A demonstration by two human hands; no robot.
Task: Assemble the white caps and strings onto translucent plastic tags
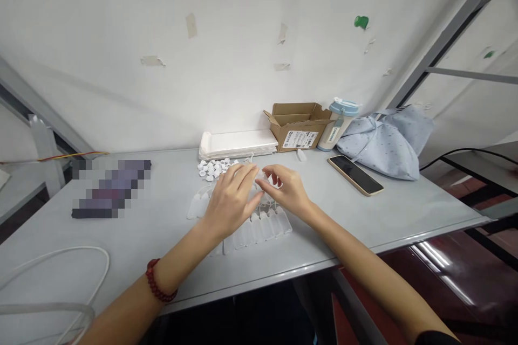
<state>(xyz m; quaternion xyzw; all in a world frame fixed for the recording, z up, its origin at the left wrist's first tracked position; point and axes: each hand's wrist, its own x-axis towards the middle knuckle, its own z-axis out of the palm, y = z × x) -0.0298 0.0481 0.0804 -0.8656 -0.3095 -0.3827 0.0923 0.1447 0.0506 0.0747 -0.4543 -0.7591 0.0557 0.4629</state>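
Note:
My left hand (231,197) and my right hand (288,188) meet above the middle of the table. Between their fingertips is a small translucent plastic piece (261,177), mostly hidden. The right thumb and forefinger pinch at it. The left fingers are bent round its other side, with their tips partly out of sight. Just below the hands lies a row of small clear plastic vials (263,229), side by side with thin stems at their tops. More translucent pieces (198,205) lie left of my left hand. Behind it is a loose pile of small white caps (212,170).
A stack of white trays (238,143) and an open cardboard box (297,126) stand against the wall. Beside them are a tumbler (338,124), a blue cloth bag (384,143) and a phone (356,175). A white cable (103,256) loops at the left front.

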